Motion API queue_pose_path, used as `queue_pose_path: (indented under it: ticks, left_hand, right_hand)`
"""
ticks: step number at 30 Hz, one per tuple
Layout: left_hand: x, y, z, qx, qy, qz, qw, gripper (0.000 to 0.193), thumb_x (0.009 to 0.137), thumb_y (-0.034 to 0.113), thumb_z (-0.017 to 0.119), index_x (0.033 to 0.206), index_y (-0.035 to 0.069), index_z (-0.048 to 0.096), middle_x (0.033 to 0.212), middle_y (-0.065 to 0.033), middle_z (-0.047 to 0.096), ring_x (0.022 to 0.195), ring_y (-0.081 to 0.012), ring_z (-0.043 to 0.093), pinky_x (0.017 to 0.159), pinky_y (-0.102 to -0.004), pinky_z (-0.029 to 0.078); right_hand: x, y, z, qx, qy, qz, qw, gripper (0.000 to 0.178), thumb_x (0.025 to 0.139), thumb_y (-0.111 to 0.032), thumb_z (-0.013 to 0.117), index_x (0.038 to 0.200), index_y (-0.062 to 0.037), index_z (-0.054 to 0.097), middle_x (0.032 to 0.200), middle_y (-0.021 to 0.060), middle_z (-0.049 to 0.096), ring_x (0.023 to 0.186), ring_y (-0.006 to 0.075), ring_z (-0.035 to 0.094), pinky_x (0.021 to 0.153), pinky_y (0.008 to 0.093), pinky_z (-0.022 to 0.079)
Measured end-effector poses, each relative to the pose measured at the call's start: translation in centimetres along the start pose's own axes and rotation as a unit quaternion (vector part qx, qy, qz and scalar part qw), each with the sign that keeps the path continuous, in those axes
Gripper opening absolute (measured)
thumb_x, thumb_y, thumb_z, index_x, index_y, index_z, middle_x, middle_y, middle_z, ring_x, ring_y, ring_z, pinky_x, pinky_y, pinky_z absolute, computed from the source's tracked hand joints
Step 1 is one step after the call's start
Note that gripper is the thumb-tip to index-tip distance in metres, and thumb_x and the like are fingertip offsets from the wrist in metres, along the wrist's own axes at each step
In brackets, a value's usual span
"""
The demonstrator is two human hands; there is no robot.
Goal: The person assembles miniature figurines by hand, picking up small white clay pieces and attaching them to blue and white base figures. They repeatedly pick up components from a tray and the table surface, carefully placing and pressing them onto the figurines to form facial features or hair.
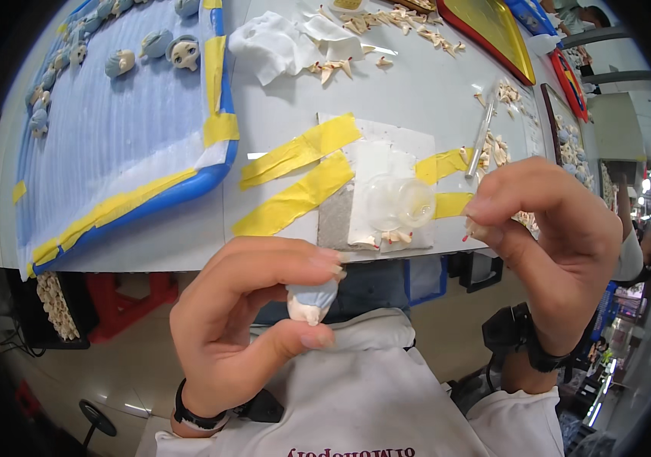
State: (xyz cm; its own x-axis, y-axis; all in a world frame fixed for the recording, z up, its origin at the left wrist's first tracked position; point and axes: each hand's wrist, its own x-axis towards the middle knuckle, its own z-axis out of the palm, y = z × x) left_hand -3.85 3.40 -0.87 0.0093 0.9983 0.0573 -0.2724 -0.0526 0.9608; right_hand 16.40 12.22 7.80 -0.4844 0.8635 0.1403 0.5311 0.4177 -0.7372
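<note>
My left hand [238,316] is closed, its thumb and fingertips around a small doll head [312,301] with pale blue hair, held just off the table's front edge. The head's face is turned out of sight. Further right and a little higher, my right hand [558,244] pinches a tiny cream-coloured piece [481,231] with a red tip; fingers cover part of it. Between the hands, a clear plastic cup [390,202] rests on a taped-down board [335,217], with a few similar small pieces [396,237] at its front.
At left, a blue-rimmed tray [204,183] with a pale liner carries several blue-haired doll heads [185,53]. White cloth [268,46] and scattered cream pieces [375,21] lie behind. A clear tube [481,139] and a yellow tray [493,34] are at right.
</note>
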Motion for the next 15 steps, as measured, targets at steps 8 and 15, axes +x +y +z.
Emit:
queue_pose_path:
  ticks: [8,15]
  left_hand:
    - [0.6,-0.3,0.8,-0.099,0.004,-0.001,0.995,0.046,0.064,0.013,0.079,0.098,-0.003,0.052,0.098,-0.0161,0.052,0.083,-0.0239,0.060,0.064,-0.0257,0.052]
    - [1.1,-0.4,-0.1,-0.068,-0.021,-0.006,0.997,0.044,0.066,0.011,0.077,0.099,-0.004,0.053,0.099,-0.0171,0.051,0.084,-0.0245,0.060,0.067,-0.0279,0.052]
  right_hand:
    - [2.1,-0.5,0.6,-0.102,-0.047,-0.052,0.992,0.023,0.056,0.016,0.054,0.073,0.0013,0.057,0.074,0.0095,0.055,0.071,0.0176,0.053,0.064,0.0254,0.040]
    - [2.5,-0.2,0.8,-0.073,-0.074,-0.024,0.994,0.022,0.055,0.014,0.057,0.072,0.0005,0.058,0.073,0.0080,0.052,0.068,0.0167,0.049,0.064,0.0260,0.038]
